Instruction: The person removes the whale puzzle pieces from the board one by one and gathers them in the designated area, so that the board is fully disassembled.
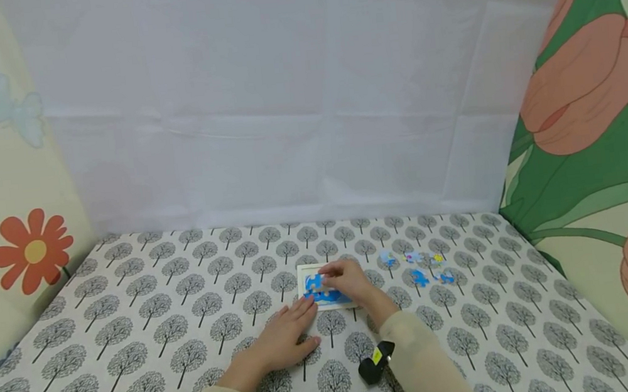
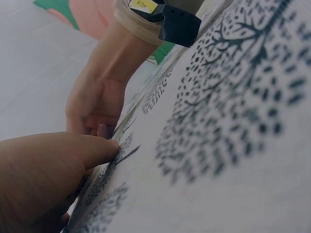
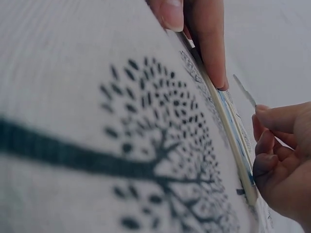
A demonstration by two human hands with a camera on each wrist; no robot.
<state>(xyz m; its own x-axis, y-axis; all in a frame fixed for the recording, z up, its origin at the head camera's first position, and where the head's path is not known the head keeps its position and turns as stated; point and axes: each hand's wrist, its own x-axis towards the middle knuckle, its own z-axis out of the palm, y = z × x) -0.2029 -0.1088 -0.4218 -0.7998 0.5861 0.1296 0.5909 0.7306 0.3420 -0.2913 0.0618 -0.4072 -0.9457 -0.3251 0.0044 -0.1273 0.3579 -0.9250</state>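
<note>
A small jigsaw puzzle tray with a pale rim (image 1: 332, 264) lies on the tablecloth, with blue puzzle pieces (image 1: 329, 296) in its lower part. My right hand (image 1: 352, 280) is over the tray and pinches a puzzle piece (image 3: 245, 91) between thumb and fingertips. Seen edge-on in the right wrist view, that piece is tilted and held off the tray. The fingers of my left hand (image 1: 284, 339) are extended and rest on the tray's lower left edge, thumb apart. In the left wrist view the tray is mostly hidden behind the left hand (image 2: 43, 165).
To the right of the tray lie several loose puzzle pieces (image 1: 420, 278), blue and multicoloured. A tree-patterned tablecloth (image 1: 191, 334) covers the table. Behind it hangs a white sheet (image 1: 282, 98), and painted walls stand at both sides.
</note>
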